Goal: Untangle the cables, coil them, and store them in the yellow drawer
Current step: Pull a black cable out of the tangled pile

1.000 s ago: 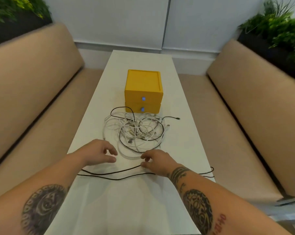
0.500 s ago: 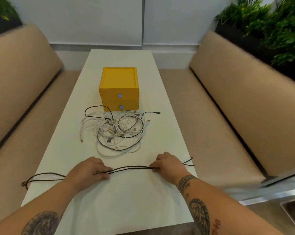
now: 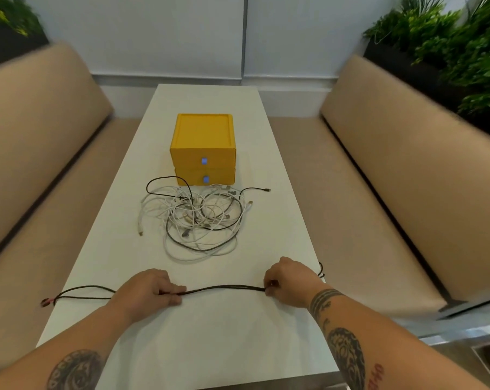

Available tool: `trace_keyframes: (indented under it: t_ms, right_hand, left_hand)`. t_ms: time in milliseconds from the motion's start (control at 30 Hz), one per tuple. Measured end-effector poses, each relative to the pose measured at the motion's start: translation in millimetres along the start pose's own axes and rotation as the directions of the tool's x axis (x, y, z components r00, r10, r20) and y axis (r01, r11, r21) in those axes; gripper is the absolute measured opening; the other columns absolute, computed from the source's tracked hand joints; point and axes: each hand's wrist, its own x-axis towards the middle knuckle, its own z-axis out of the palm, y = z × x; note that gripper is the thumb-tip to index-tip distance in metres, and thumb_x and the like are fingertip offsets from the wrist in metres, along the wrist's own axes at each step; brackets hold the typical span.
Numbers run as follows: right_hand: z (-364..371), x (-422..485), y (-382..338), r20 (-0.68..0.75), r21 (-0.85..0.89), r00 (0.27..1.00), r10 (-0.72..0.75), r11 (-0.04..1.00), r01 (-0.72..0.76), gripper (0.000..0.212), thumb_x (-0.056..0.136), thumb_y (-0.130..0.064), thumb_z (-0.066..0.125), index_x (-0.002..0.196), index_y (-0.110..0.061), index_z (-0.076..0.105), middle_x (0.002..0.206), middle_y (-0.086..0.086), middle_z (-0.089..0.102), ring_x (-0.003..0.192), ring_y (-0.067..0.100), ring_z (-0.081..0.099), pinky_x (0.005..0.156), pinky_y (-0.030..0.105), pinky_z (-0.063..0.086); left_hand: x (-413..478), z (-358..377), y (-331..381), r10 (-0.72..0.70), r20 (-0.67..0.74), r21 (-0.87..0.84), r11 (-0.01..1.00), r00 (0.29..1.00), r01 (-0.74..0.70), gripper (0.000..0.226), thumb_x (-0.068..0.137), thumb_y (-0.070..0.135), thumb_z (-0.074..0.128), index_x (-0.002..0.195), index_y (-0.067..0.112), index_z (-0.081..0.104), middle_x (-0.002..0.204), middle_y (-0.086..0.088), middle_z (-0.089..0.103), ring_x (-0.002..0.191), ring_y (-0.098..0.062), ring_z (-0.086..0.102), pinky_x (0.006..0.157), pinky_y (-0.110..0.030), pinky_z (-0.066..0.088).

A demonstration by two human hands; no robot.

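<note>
A doubled black cable stretches across the near part of the white table. My left hand grips it on the left and my right hand pinches it on the right. Its looped end hangs past the table's left edge, and a short bit shows beyond my right wrist. Behind the hands lies a tangle of white and black cables. The yellow drawer unit, two drawers with blue pulls, stands shut just behind the tangle.
Tan bench seats run along both sides of the table, left and right. Green plants sit behind the right backrest. A white wall closes the far end.
Both hands closed on the black cable and drew it taut between them. They moved apart, and the cable's loop slid out over the left table edge.
</note>
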Motion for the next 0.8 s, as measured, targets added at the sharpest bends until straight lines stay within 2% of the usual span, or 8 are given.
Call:
trace_keyframes:
  t_ms: [67, 133, 200, 300, 400, 567, 700, 800]
  right_hand:
    - [-5, 0, -1, 0.058, -0.008, 0.998, 0.024, 1.0, -0.023, 0.014, 0.087, -0.041, 0.065, 0.099, -0.035, 0.069, 0.104, -0.002, 0.053, 0.093, 0.022, 0.06, 0.085, 0.031, 0.05]
    - [-10, 0, -4, 0.106, -0.028, 0.994, 0.032, 0.999, -0.03, 0.011, 0.086, -0.041, 0.066, 0.094, -0.035, 0.069, 0.102, -0.004, 0.052, 0.088, 0.019, 0.059, 0.08, 0.03, 0.049]
    - [-15, 3, -7, 0.138, -0.031, 0.99, 0.039, 0.999, -0.035, 0.013, 0.085, -0.044, 0.065, 0.09, -0.033, 0.068, 0.097, -0.006, 0.054, 0.083, 0.015, 0.056, 0.074, 0.028, 0.047]
    - [-21, 13, -16, 0.126, -0.017, 0.989, 0.078, 0.997, -0.076, 0.027, 0.088, -0.055, 0.057, 0.09, -0.03, 0.066, 0.09, -0.007, 0.059, 0.083, 0.015, 0.056, 0.075, 0.03, 0.048]
    - [-28, 27, -32, 0.086, 0.029, 0.988, 0.126, 0.991, -0.129, 0.034, 0.095, -0.055, 0.05, 0.097, -0.025, 0.067, 0.092, -0.004, 0.061, 0.087, 0.018, 0.058, 0.078, 0.031, 0.048]
    - [-41, 54, -65, -0.047, 0.162, 0.984, 0.17, 0.974, -0.16, 0.035, 0.099, -0.047, 0.048, 0.099, -0.019, 0.069, 0.095, -0.002, 0.067, 0.088, 0.018, 0.06, 0.082, 0.033, 0.051]
    - [-49, 71, -90, -0.141, 0.272, 0.965, 0.221, 0.946, -0.177, 0.028, 0.097, -0.043, 0.053, 0.095, -0.021, 0.07, 0.092, -0.002, 0.068, 0.086, 0.018, 0.062, 0.079, 0.032, 0.052]
    - [-56, 82, -107, -0.2, 0.359, 0.94, 0.275, 0.913, -0.191, 0.026, 0.095, -0.041, 0.056, 0.1, -0.021, 0.072, 0.097, -0.001, 0.071, 0.088, 0.018, 0.064, 0.082, 0.034, 0.054]
  left_hand:
    - [-1, -8, 9, -0.066, 0.051, -0.023, 0.997, 0.996, 0.068, 0.018, 0.066, 0.054, 0.084, 0.077, 0.057, 0.07, 0.078, 0.017, 0.067, 0.08, 0.008, 0.06, 0.07, -0.012, 0.045]
    - [1, -12, 13, -0.1, 0.113, -0.024, 0.994, 0.989, 0.104, 0.025, 0.06, 0.054, 0.085, 0.079, 0.042, 0.073, 0.075, 0.018, 0.068, 0.072, 0.005, 0.061, 0.063, -0.013, 0.046]
    - [4, -15, 12, -0.1, 0.145, -0.042, 0.993, 0.984, 0.107, 0.032, 0.058, 0.059, 0.083, 0.081, 0.038, 0.073, 0.074, 0.018, 0.069, 0.07, 0.003, 0.062, 0.063, -0.015, 0.047]
    - [10, -23, 4, -0.072, 0.127, -0.115, 0.99, 0.989, 0.086, 0.039, 0.069, 0.073, 0.067, 0.079, 0.036, 0.073, 0.075, 0.018, 0.069, 0.071, -0.001, 0.063, 0.071, -0.023, 0.052]
    - [16, -37, 1, -0.082, 0.051, -0.21, 0.974, 0.995, 0.091, 0.048, 0.085, 0.065, 0.058, 0.071, 0.019, 0.061, 0.061, 0.012, 0.053, 0.058, -0.005, 0.046, 0.063, -0.027, 0.042]
    - [32, -75, -13, -0.103, -0.033, -0.214, 0.972, 0.994, 0.094, 0.034, 0.093, 0.051, 0.061, 0.071, 0.026, 0.066, 0.065, 0.008, 0.064, 0.06, -0.008, 0.056, 0.065, -0.03, 0.047]
    - [49, -97, -21, -0.071, -0.105, -0.211, 0.976, 0.992, 0.048, 0.031, 0.094, 0.043, 0.062, 0.063, 0.038, 0.064, 0.062, 0.017, 0.062, 0.061, -0.008, 0.056, 0.062, -0.032, 0.046]
    - [61, -106, -24, -0.085, -0.175, -0.215, 0.975, 0.981, 0.046, 0.038, 0.096, 0.046, 0.056, 0.067, 0.024, 0.061, 0.062, 0.004, 0.061, 0.06, -0.017, 0.056, 0.062, -0.036, 0.047]
